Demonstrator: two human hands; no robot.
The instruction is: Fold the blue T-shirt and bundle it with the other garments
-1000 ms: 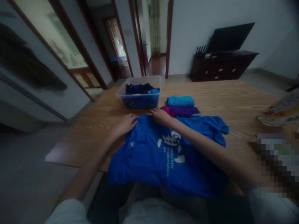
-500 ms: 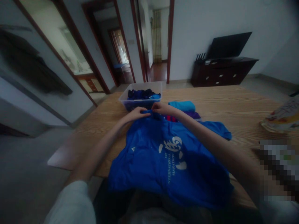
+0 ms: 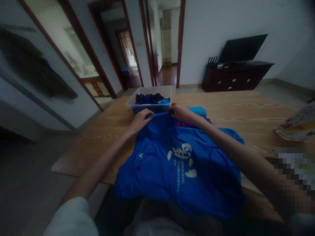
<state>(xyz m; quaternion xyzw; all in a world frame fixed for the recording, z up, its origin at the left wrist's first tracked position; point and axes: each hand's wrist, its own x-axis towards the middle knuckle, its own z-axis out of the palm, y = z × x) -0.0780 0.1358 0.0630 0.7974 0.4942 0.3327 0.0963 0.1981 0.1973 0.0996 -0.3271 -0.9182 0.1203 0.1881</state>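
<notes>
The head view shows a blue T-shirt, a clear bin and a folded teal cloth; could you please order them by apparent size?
1. blue T-shirt, largest by far, though nearest the camera.
2. clear bin, farther back.
3. folded teal cloth, smallest, partly hidden behind the right hand.

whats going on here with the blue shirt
A person at a wooden table has a blue t-shirt spread out, white print facing up. The left hand and right hand each pinch its far edge, pulling it taut between them. Just beyond sits a clear plastic bin holding dark blue clothes, with a folded teal cloth to its right.
</notes>
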